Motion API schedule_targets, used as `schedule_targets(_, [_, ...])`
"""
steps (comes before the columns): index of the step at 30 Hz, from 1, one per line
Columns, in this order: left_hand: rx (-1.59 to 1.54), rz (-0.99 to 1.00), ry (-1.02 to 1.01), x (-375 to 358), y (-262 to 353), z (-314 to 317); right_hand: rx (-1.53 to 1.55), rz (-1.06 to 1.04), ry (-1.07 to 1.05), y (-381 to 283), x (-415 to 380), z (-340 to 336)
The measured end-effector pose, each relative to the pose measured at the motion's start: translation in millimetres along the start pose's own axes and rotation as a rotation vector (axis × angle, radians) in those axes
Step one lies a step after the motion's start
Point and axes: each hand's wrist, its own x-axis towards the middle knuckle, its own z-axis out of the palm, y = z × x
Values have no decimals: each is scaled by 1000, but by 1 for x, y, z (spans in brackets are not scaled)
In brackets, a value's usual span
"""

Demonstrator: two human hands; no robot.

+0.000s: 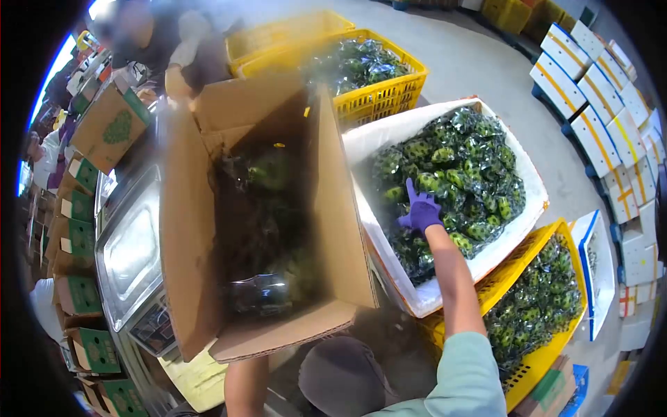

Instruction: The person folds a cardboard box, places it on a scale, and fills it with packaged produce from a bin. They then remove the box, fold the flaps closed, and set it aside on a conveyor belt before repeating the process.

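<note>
My right hand (422, 210), in a purple glove, rests with fingers spread on clear plastic packs of green produce (472, 167). I cannot make out the kind of produce. These packs fill a white foam-lined box (531, 187). To the left stands an open, tall cardboard box (340, 208), its flaps up, with a few similar packs (260, 292) in its dim, blurred inside. My left forearm (246, 389) reaches up under the near flap of the cardboard box, and that hand is hidden behind it.
Yellow crates (389, 97) of similar packs stand behind, and another yellow crate (573, 299) is at right. A metal scale (132, 243) sits left of the cardboard box. Stacked white boxes (590, 90) line the right. Another person (184, 52) is at the upper left.
</note>
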Motion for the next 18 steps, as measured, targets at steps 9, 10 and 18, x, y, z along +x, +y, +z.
schedule_targets(9, [-57, 46, 33, -7, 7, -7, 387, -19, 177, 22, 11, -76])
schedule_targets(10, [-57, 44, 34, -7, 6, -7, 359, 38, 258, 22, 11, -79])
schedule_targets(18, [-157, 82, 12, -13, 11, 2, 320, -114, 165, 54, 61, 12])
